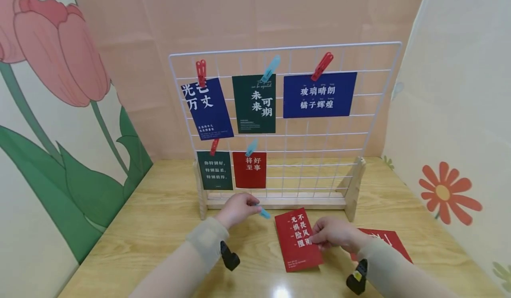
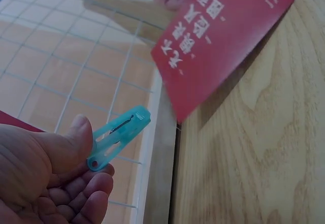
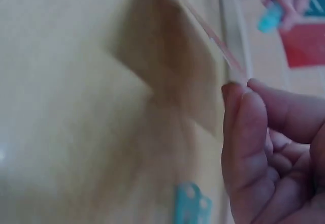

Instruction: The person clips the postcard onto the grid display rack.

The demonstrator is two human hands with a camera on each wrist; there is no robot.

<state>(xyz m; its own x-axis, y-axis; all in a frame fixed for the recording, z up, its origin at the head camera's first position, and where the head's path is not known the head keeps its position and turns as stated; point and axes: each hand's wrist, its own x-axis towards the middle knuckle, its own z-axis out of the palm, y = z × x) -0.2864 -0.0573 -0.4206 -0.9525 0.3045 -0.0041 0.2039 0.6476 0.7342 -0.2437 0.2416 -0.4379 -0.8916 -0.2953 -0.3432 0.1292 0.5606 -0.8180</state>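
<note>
My left hand pinches a light blue plastic clothespin between thumb and fingers, just in front of the grid rack's base. To its right, my right hand pinches a red card with white characters by its right edge. The card is tilted above the wooden table, and its shadow shows beneath it in the right wrist view, where it is seen nearly edge-on. Partly under my right forearm lies another red card. In the right wrist view a second light blue clothespin lies on the table, blurred.
A white wire grid rack with wooden feet stands behind my hands. Red and light blue clothespins hold several cards on it: blue and green above, green and red below. Printed cloths hang around the wooden table.
</note>
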